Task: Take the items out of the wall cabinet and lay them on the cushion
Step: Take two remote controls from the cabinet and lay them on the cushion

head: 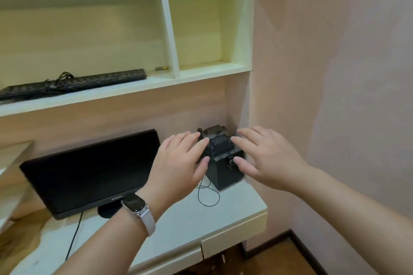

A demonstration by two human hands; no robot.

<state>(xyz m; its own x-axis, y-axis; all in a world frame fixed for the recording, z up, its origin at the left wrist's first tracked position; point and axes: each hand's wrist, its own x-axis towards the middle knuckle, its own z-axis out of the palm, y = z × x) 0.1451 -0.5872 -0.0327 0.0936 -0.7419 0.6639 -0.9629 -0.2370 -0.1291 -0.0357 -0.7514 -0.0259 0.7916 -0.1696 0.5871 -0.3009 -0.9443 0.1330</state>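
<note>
Both hands are hovering released, fingers straight and spread, grasping nothing: the left hand [178,163] is flanking the left side of the black box-shaped device [223,172] on the desk [234,214], and the right hand [266,158] is flanking its right side. The black keyboard [78,83] is lying on the lower shelf of the wall cabinet [169,29], above and well left of the device, with a small brass-coloured cylinder [161,68] lying nearer. A black monitor [89,169] is standing left of the device.

Nothing can be read clearly: the monitor [89,174] carries a faint logo on its lower bezel and the black box [225,169] has small lettering, both too blurred.
</note>
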